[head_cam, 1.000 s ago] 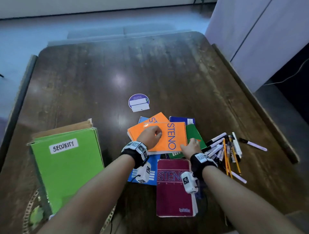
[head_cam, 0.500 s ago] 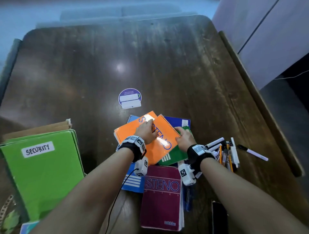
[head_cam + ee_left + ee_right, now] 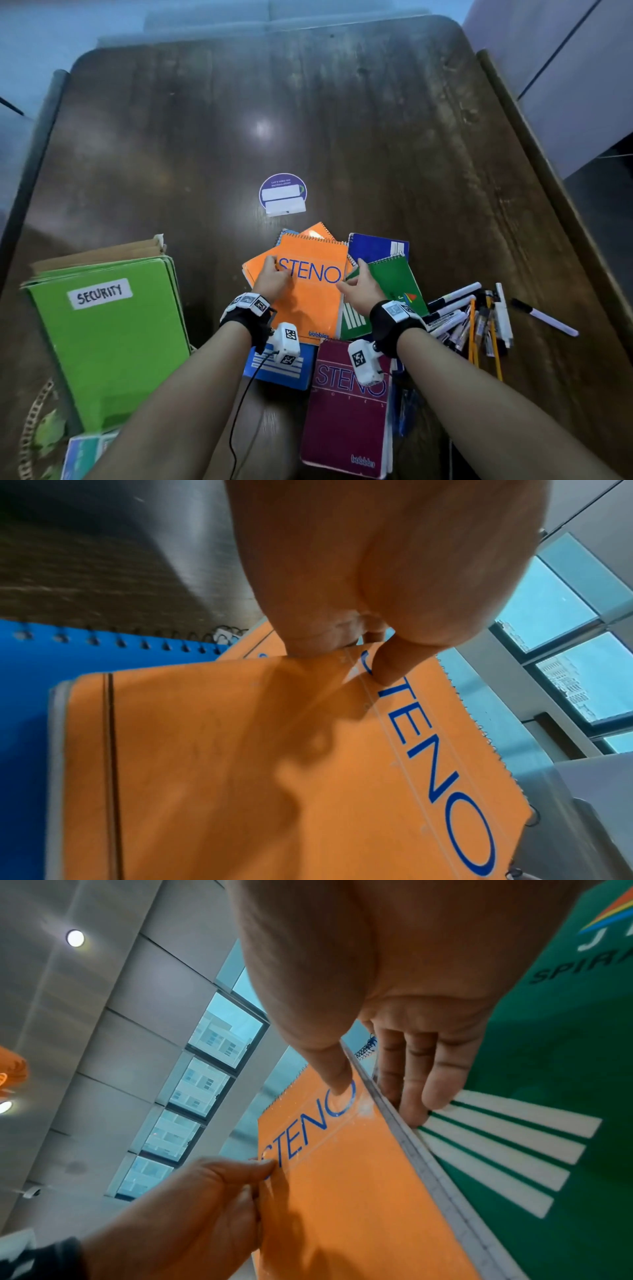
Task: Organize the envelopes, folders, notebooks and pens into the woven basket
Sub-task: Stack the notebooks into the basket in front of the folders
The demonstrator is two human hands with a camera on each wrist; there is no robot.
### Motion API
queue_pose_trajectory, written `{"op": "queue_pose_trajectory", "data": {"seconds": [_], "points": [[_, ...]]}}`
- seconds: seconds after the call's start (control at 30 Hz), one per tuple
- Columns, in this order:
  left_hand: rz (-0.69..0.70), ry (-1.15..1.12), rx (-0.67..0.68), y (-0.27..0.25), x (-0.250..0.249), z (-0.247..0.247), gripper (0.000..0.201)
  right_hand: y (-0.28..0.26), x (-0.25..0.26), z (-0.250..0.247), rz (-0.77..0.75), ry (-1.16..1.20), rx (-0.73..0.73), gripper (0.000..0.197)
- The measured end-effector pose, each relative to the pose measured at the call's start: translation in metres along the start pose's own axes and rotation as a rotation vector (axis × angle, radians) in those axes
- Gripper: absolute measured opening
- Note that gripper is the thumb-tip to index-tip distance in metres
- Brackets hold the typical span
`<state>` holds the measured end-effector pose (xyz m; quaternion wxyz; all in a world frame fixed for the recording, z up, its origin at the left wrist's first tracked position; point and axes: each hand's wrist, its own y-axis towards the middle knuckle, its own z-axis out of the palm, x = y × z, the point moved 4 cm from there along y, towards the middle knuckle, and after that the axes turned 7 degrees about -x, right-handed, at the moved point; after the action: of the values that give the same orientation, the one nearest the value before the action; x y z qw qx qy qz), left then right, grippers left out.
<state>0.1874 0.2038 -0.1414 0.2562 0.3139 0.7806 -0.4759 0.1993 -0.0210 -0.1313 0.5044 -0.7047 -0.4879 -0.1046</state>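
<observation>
The orange STENO notebook point(image 3: 310, 294) lies on top of a loose pile of notebooks, with its spiral at the far edge. My left hand point(image 3: 274, 272) pinches its left edge, thumb on the cover point(image 3: 383, 666). My right hand point(image 3: 349, 278) holds the right edge, with the thumb on the letter O point(image 3: 337, 1080) and the fingers against the green notebook point(image 3: 397, 284). A dark blue notebook point(image 3: 376, 246), a maroon STENO notebook point(image 3: 346, 411) and a light blue one point(image 3: 277, 371) lie around it. The woven basket point(image 3: 30, 421) shows its rim at the lower left.
A green folder labelled SECURITY point(image 3: 109, 346) stands in the basket with brown envelopes point(image 3: 99, 253) behind it. A heap of pens and pencils point(image 3: 469, 322) lies right of the notebooks, with one marker point(image 3: 544, 317) apart. A round sticker point(image 3: 282, 193) sits mid-table.
The orange notebook has turned from lying sideways to spiral-away. My right hand has come off the green notebook onto the orange one's right edge, and my left hand has shifted to its left edge.
</observation>
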Motion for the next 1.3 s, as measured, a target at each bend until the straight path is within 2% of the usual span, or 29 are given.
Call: {"op": "queue_pose_trajectory", "data": {"seconds": [0.07, 0.17, 0.3, 0.37, 0.47, 0.57, 0.7, 0.8, 0.93, 1.07, 1.2, 1.3], "points": [[-0.039, -0.014, 0.020, -0.002, 0.008, -0.009, 0.022, 0.000, 0.003, 0.006, -0.002, -0.002, 0.008, 0.090], [-0.039, 0.028, 0.010, -0.011, 0.008, -0.022, 0.021, -0.002, 0.005, 0.013, 0.001, 0.019, -0.013, 0.096], [0.073, -0.041, -0.062, -0.031, -0.008, -0.038, 0.020, -0.019, 0.020, 0.017, -0.002, 0.070, -0.067, 0.094], [0.121, -0.092, -0.096, -0.042, -0.014, -0.048, 0.020, -0.031, 0.033, 0.022, -0.050, 0.049, -0.065, 0.075], [0.211, -0.172, -0.152, -0.058, -0.020, -0.070, 0.021, -0.044, 0.058, 0.032, -0.158, -0.015, -0.059, 0.026], [0.243, -0.251, -0.132, -0.071, -0.022, -0.101, 0.025, -0.056, 0.089, 0.043, -0.248, 0.037, -0.033, 0.008], [0.327, -0.104, -0.107, -0.081, -0.006, -0.158, 0.015, -0.081, 0.131, 0.064, -0.351, 0.169, 0.038, 0.018], [0.320, -0.070, -0.078, -0.097, 0.006, -0.201, 0.014, -0.101, 0.156, 0.091, -0.420, 0.174, 0.042, 0.014], [0.285, 0.006, -0.147, -0.104, 0.034, -0.256, 0.013, -0.121, 0.177, 0.143, -0.415, 0.151, 0.093, 0.016], [0.212, 0.059, -0.180, -0.110, 0.069, -0.297, 0.009, -0.115, 0.178, 0.197, -0.433, 0.048, 0.132, 0.013], [0.150, 0.153, -0.263, -0.113, 0.115, -0.341, 0.019, -0.155, 0.186, 0.242, -0.376, -0.040, 0.214, 0.016], [0.085, 0.248, -0.276, -0.110, 0.147, -0.359, 0.024, -0.169, 0.177, 0.270, -0.373, -0.214, 0.234, 0.022]]}}
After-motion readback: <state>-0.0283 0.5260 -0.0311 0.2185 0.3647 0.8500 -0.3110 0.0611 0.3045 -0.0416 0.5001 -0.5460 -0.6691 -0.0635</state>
